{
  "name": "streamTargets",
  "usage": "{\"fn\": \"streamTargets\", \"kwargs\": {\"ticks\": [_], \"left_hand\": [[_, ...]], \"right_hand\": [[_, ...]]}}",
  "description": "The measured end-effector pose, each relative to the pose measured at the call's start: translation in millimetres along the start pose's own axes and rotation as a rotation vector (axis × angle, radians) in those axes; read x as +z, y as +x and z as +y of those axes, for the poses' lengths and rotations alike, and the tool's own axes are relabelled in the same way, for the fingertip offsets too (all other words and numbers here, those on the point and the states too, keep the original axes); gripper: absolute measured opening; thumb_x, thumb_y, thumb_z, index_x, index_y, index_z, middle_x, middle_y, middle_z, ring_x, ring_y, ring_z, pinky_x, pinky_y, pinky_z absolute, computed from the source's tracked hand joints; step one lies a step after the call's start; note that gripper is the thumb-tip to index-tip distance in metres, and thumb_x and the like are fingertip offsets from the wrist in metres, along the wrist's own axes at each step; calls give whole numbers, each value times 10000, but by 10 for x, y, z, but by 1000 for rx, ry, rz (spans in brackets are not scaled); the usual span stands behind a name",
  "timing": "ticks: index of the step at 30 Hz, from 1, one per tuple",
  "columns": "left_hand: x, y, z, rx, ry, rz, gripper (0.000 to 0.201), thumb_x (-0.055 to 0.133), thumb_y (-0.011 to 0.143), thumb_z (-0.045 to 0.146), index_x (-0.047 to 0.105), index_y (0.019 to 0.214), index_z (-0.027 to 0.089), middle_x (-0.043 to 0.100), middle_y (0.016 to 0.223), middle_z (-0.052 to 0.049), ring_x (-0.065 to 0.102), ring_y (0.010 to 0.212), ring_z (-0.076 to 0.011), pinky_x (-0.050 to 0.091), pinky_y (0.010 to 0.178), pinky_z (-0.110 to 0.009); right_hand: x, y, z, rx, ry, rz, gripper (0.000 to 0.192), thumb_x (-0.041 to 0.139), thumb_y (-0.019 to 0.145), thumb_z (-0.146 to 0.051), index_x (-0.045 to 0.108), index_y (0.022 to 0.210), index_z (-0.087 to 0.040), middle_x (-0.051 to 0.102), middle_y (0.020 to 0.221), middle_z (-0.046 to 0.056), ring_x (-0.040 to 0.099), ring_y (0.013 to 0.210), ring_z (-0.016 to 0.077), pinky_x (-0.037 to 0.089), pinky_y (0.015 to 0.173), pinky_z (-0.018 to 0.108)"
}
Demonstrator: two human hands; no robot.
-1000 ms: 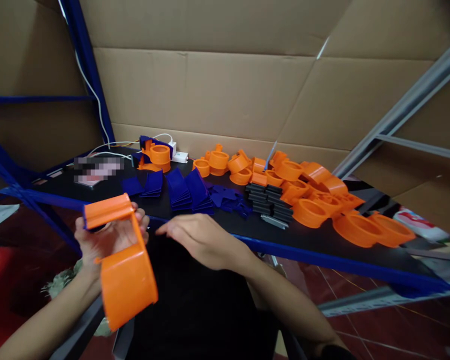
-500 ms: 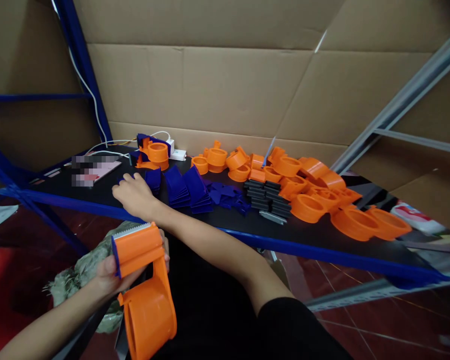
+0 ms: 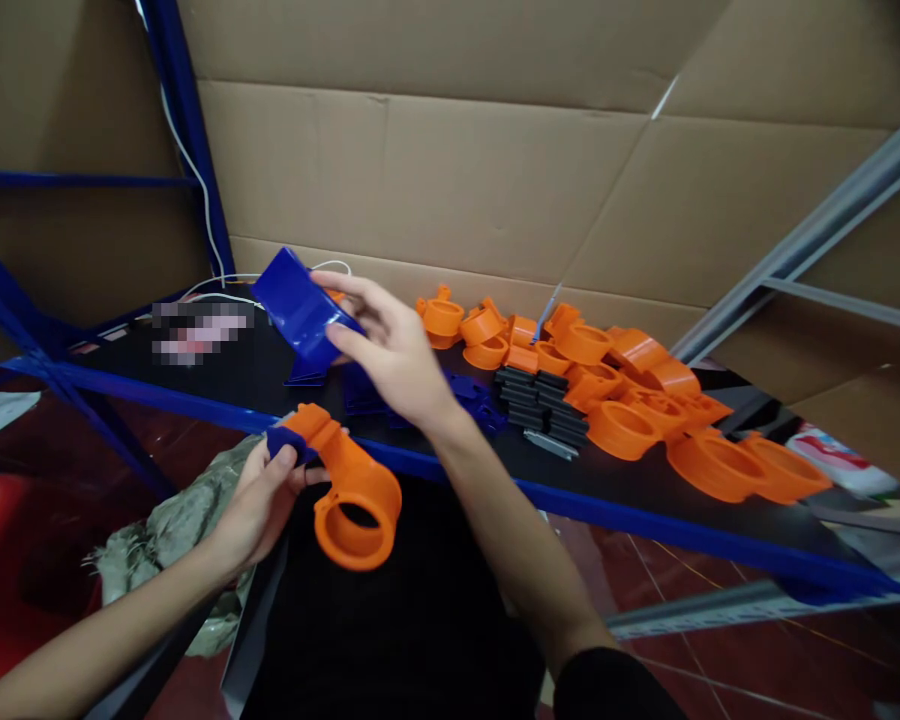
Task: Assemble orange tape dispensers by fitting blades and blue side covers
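Gripping an orange dispenser (image 3: 349,490), the left hand (image 3: 259,500) waited; the right hand (image 3: 390,345) pinched a blue plate (image 3: 296,305) above it, apparently needing seating next.

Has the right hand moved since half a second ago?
Yes. The right hand has lifted off the black shelf, now holding a blue piece above it.
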State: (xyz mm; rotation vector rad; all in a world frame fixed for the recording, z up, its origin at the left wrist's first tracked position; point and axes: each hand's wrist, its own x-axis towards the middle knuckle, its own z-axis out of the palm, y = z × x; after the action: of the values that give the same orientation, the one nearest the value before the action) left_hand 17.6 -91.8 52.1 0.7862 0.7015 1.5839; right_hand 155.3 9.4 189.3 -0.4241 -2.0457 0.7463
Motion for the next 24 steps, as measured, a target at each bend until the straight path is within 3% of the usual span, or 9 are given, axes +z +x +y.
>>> {"fn": "streamTargets", "kwargs": {"ticks": [4, 9, 16, 24], "left_hand": [[24, 92, -17, 125, 21, 27, 404, 825, 736, 437, 655, 1051, 249, 738, 1083, -53, 653, 1111, -265, 567, 897, -405], [70, 49, -36, 113, 69, -29, 589, 893, 654, 387, 635, 1159, 231, 719, 1105, -73, 672, 1076, -278, 560, 935, -415], [90, -6, -65, 93, 110, -51, 552, 865, 703, 338, 607, 1178, 224, 694, 1093, -64, 679, 1016, -262, 591, 874, -400], [56, 10, -111, 63, 136, -33, 608, 865, 700, 268, 578, 1234, 224, 671, 1144, -62, 668, 1029, -245, 571, 909, -380]], "right_hand": [[-332, -793, -91, 258, 321, -89, 440, 555, 959, -296, 524, 1394, -242, 613, 1313, 69, 658, 1010, 176, 588, 743, 257], [-396, -1412, 69, 534, 542, 29, 406, 621, 928, -296, 609, 1328, -235, 676, 1249, 81, 695, 878, 146, 580, 744, 254], [-416, -1511, 134, 693, 765, 57, 386, 704, 872, -239, 679, 1256, -196, 723, 1024, 60, 655, 740, 97, 551, 662, 198], [-317, -1533, 248, 761, 835, 61, 393, 726, 858, -255, 683, 1244, -192, 706, 1046, 60, 669, 803, 109, 574, 676, 198]]}}
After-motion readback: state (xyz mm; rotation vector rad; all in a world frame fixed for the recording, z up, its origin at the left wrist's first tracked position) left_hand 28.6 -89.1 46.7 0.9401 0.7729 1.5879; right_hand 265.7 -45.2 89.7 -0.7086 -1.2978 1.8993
